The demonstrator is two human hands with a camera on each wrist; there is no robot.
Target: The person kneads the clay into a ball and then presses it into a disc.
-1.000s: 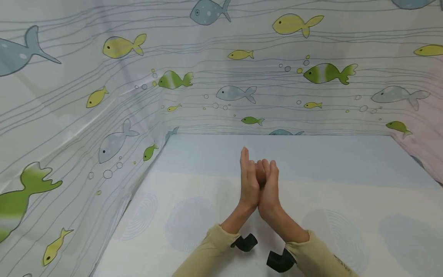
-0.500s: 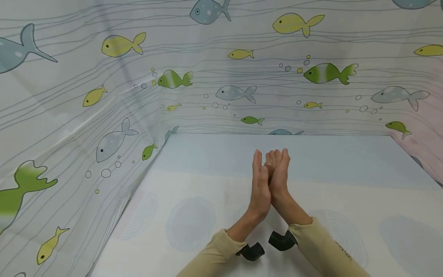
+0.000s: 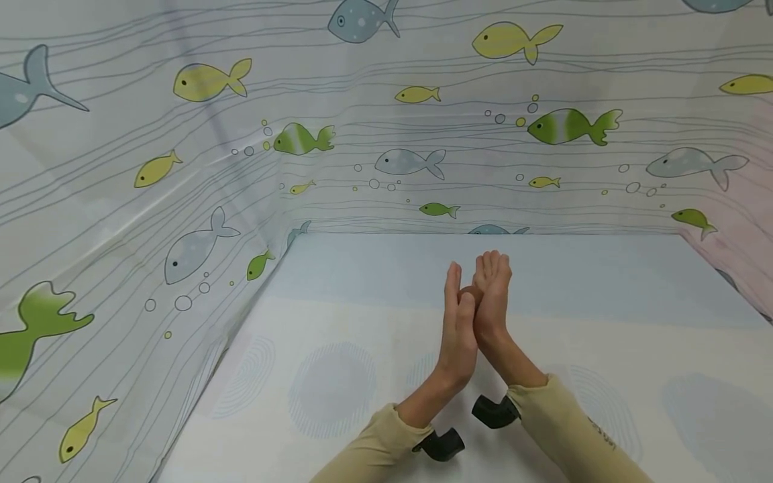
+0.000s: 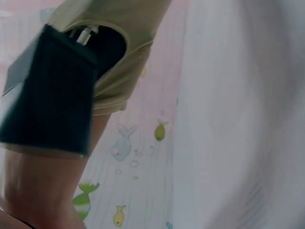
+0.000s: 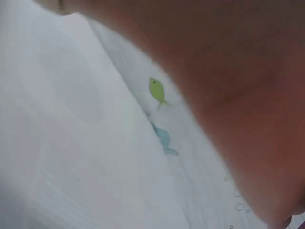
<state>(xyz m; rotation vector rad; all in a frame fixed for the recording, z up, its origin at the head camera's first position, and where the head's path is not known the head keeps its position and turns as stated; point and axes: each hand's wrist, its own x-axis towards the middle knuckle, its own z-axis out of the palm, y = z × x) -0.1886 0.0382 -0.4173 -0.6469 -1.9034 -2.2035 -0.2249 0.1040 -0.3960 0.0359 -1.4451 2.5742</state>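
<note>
In the head view my left hand [image 3: 459, 339] and right hand [image 3: 494, 302] stand upright with palms facing and pressed together at their heels. Fingers on both are extended, and the right fingertips reach farther forward than the left. Between the palms, behind the left thumb, a small brownish rounded shape [image 3: 470, 293] shows; I cannot tell whether it is a held lump or a thumb. The left wrist view has a forearm [image 4: 43, 186] in a beige sleeve with a dark device. Blurred skin of a wrist and palm [image 5: 238, 105] fills much of the right wrist view.
The hands are over a table with a white and pale blue cover [image 3: 338, 268]. Fish-printed curtains [image 3: 362, 121] rise behind and at the left, with a pink part [image 3: 749, 235] at the right. Black curved mounts [image 3: 443, 445] hang at both sleeve cuffs.
Both hands have moved to the right. The right hand has slid forward along the left palm, so its fingertips now lie farther out. The brownish shape shows less than a second ago.
</note>
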